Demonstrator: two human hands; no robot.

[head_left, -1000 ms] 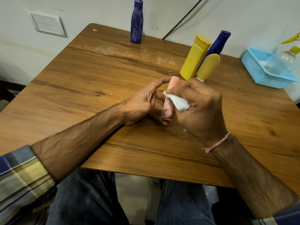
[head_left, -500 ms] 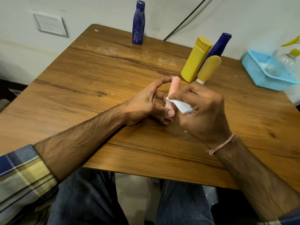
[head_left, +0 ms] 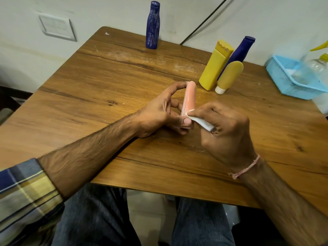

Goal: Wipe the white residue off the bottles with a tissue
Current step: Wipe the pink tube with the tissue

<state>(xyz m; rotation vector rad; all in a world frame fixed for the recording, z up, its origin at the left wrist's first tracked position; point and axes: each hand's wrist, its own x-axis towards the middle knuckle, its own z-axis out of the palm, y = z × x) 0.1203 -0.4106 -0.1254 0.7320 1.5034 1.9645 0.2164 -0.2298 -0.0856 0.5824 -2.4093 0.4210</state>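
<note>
Gripping pink tube point(head_left: 190, 96) upright in left hand point(head_left: 159, 112), forefinger on top. Pinching tissue point(head_left: 202, 122) in right hand point(head_left: 225, 132), touching tube at 4 o'clock.

We see the slim pink plastic tube point(head_left: 190, 96) over the brown wooden table point(head_left: 106, 86). The left hand point(head_left: 158, 112) holds it from the left; the folded white tissue point(head_left: 202, 123) in the right hand point(head_left: 229, 132) touches its right side. Behind it to the right stand the yellow rectangular bottle point(head_left: 214, 66), yellow oval tube point(head_left: 229, 75) and dark blue bottle point(head_left: 243, 48); far behind it, the streaked blue bottle point(head_left: 153, 25).
</note>
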